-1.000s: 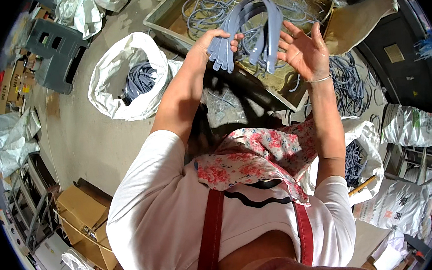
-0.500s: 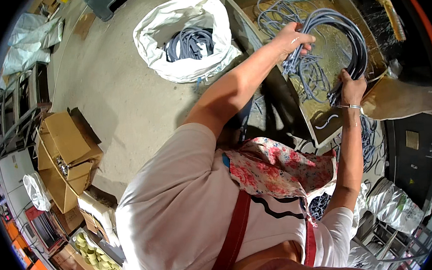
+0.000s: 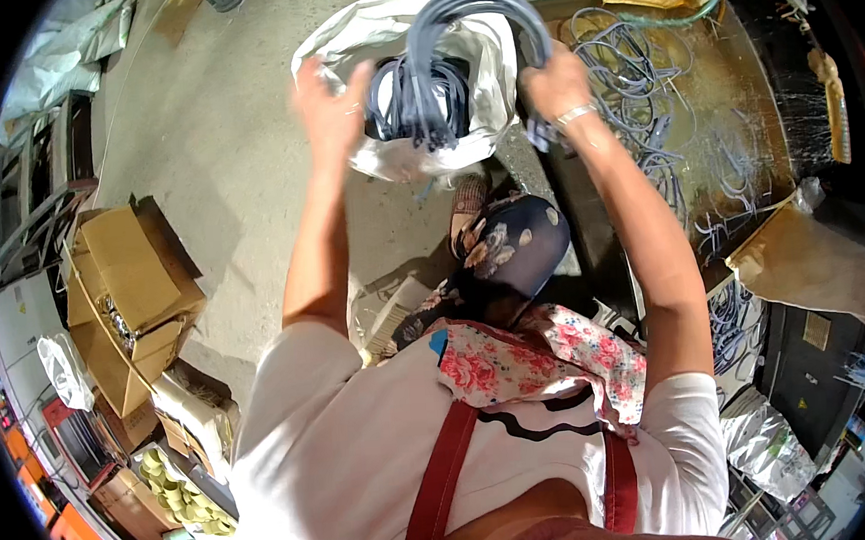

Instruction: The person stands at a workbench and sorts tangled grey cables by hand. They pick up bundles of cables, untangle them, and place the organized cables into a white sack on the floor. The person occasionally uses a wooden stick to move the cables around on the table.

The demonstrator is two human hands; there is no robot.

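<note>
A bundle of grey rubber-like strips point(image 3: 479, 4) arches over the white woven sack point(image 3: 400, 162), one end hanging down into its mouth. My right hand point(image 3: 555, 86) is closed round the other end, at the sack's right rim. More dark grey strips point(image 3: 389, 102) lie coiled inside the sack. At the sack's left rim, my left hand point(image 3: 331, 107) has its fingers apart and holds nothing; it is a little blurred. Whether it touches the rim I cannot tell.
To the right stands a shallow metal tray point(image 3: 633, 266) with loose grey strips point(image 3: 629, 66) and scraps in it. A brown sheet point(image 3: 813, 263) juts out at its near right corner. An opened cardboard box point(image 3: 137, 281) sits on the left. My knee point(image 3: 526, 238) is below the sack.
The bundle has moved left from above the tray to over the sack, carried in my right hand. My left hand has let go of it and moved to the sack's left side.
</note>
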